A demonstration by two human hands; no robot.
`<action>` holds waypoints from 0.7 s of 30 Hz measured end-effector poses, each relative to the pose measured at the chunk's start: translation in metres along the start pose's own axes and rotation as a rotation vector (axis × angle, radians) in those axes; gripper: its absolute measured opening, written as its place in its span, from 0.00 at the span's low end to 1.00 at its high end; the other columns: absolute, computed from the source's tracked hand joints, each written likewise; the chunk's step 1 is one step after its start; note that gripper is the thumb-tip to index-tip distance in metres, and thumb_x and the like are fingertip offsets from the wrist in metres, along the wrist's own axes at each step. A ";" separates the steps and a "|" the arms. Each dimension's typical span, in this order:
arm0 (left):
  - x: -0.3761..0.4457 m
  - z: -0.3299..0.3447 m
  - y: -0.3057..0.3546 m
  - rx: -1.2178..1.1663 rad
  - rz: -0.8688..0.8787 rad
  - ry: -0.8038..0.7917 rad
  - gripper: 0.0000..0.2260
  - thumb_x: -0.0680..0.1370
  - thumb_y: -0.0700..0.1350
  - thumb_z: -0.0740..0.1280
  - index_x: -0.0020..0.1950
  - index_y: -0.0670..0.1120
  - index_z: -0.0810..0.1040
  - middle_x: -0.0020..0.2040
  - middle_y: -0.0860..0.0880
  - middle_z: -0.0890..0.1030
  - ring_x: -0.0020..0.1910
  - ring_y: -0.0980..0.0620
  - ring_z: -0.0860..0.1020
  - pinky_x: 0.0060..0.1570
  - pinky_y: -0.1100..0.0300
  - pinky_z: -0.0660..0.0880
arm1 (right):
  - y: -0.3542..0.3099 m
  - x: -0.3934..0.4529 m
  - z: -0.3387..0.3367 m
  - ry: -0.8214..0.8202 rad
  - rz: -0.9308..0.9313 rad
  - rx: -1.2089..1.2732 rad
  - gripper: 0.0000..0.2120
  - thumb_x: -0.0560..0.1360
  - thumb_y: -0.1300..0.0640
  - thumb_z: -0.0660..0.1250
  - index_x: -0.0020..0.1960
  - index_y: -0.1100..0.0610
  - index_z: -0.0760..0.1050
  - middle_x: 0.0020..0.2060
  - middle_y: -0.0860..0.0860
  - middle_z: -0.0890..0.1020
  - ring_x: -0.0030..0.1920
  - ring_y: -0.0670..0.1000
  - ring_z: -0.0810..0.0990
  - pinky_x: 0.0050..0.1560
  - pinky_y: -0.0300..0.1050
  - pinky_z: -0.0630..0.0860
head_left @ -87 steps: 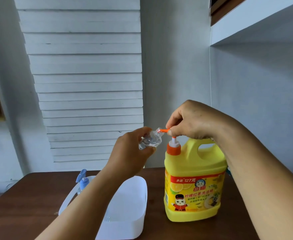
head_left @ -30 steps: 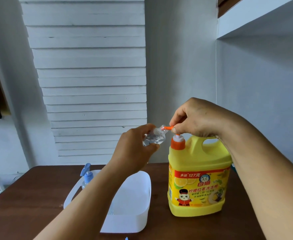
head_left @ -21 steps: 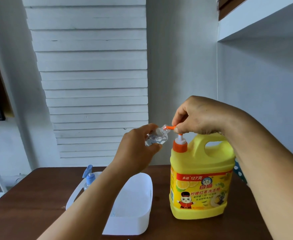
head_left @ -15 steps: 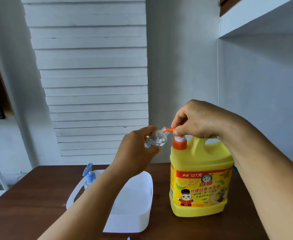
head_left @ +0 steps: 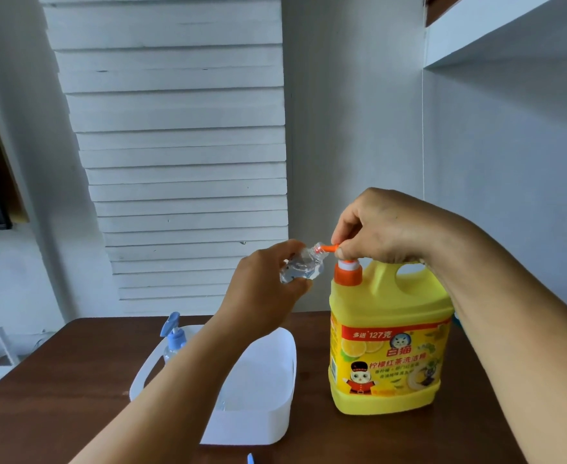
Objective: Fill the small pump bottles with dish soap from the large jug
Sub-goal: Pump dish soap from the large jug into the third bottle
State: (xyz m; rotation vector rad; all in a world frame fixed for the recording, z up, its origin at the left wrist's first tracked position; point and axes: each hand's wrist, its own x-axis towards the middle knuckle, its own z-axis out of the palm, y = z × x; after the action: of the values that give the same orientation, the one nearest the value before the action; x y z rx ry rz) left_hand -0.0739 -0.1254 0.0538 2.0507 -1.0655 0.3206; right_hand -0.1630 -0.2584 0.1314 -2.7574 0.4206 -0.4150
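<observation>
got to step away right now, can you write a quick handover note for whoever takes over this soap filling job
Left hand: holds a small clear bottle tilted, its open mouth at the tip of the orange spout.
Right hand: pressing down on the pump of the yellow jug, which stands upright on the table.
White tub: left of the jug, with a blue-topped pump bottle standing at its far side.
Done: the bottle is lined up with the spout; how full it is cannot be told.
Left: pump until full, fit its top, then deal with the other bottle.

Soft, even daylight, slightly dim; sharp focus, faint shadows on the wall [head_left: 359,112], wide-angle bending at the edges
</observation>
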 end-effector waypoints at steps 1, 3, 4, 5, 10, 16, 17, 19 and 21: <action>0.000 0.000 0.001 -0.007 -0.002 0.000 0.11 0.72 0.45 0.70 0.54 0.53 0.78 0.47 0.52 0.82 0.45 0.52 0.78 0.41 0.63 0.73 | 0.000 0.000 -0.003 0.002 -0.002 0.001 0.05 0.70 0.56 0.72 0.46 0.52 0.84 0.40 0.48 0.83 0.41 0.47 0.79 0.35 0.40 0.74; 0.002 -0.002 0.003 -0.020 0.000 0.006 0.12 0.73 0.46 0.70 0.55 0.53 0.77 0.47 0.53 0.81 0.45 0.53 0.78 0.38 0.69 0.70 | 0.000 0.000 -0.009 0.020 -0.007 0.024 0.04 0.70 0.56 0.73 0.45 0.51 0.84 0.40 0.48 0.83 0.44 0.49 0.81 0.43 0.45 0.77; 0.004 -0.003 0.004 -0.021 0.001 0.008 0.12 0.73 0.46 0.70 0.55 0.53 0.77 0.46 0.54 0.80 0.44 0.53 0.78 0.37 0.71 0.68 | 0.001 0.000 -0.010 0.030 -0.010 0.033 0.04 0.69 0.55 0.73 0.44 0.51 0.84 0.40 0.48 0.84 0.45 0.49 0.81 0.45 0.46 0.78; 0.005 -0.004 0.005 -0.021 0.001 0.010 0.12 0.73 0.46 0.70 0.56 0.53 0.77 0.45 0.55 0.79 0.43 0.54 0.77 0.36 0.72 0.67 | 0.001 0.000 -0.010 0.039 -0.012 0.038 0.04 0.70 0.55 0.73 0.45 0.51 0.84 0.40 0.47 0.83 0.45 0.49 0.81 0.46 0.46 0.78; 0.002 0.000 0.000 -0.001 -0.001 -0.006 0.12 0.72 0.45 0.70 0.55 0.53 0.77 0.46 0.53 0.81 0.44 0.53 0.78 0.39 0.68 0.70 | 0.003 -0.001 0.001 0.025 0.011 0.046 0.05 0.69 0.56 0.73 0.45 0.51 0.84 0.39 0.46 0.82 0.40 0.45 0.78 0.35 0.39 0.72; 0.005 -0.001 0.002 -0.021 -0.005 0.015 0.12 0.72 0.46 0.70 0.54 0.54 0.77 0.46 0.54 0.81 0.45 0.53 0.78 0.38 0.69 0.70 | -0.004 0.002 -0.012 0.001 0.000 -0.006 0.05 0.70 0.56 0.72 0.46 0.52 0.84 0.39 0.48 0.83 0.43 0.48 0.81 0.40 0.43 0.76; 0.006 -0.002 0.003 -0.014 0.005 0.019 0.11 0.72 0.46 0.70 0.54 0.54 0.77 0.46 0.54 0.81 0.45 0.53 0.78 0.39 0.67 0.70 | -0.004 0.002 -0.015 0.000 -0.003 -0.002 0.05 0.70 0.56 0.72 0.45 0.52 0.84 0.39 0.48 0.84 0.44 0.49 0.82 0.43 0.45 0.77; 0.007 -0.004 0.004 -0.007 0.014 0.031 0.11 0.72 0.45 0.70 0.54 0.54 0.77 0.46 0.54 0.81 0.45 0.52 0.78 0.42 0.62 0.73 | -0.003 0.002 -0.015 -0.004 -0.010 0.005 0.05 0.70 0.56 0.72 0.45 0.52 0.84 0.38 0.47 0.83 0.42 0.48 0.81 0.40 0.43 0.76; 0.007 -0.002 0.003 -0.005 0.013 0.035 0.11 0.72 0.45 0.70 0.54 0.54 0.77 0.45 0.54 0.81 0.45 0.52 0.78 0.43 0.60 0.74 | -0.002 0.003 -0.011 0.007 -0.013 0.019 0.05 0.70 0.57 0.72 0.45 0.52 0.84 0.37 0.46 0.82 0.38 0.45 0.78 0.34 0.39 0.72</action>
State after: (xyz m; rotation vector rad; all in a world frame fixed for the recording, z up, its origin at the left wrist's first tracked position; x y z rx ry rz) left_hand -0.0716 -0.1286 0.0601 2.0275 -1.0572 0.3592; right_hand -0.1635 -0.2606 0.1421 -2.7422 0.3992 -0.4294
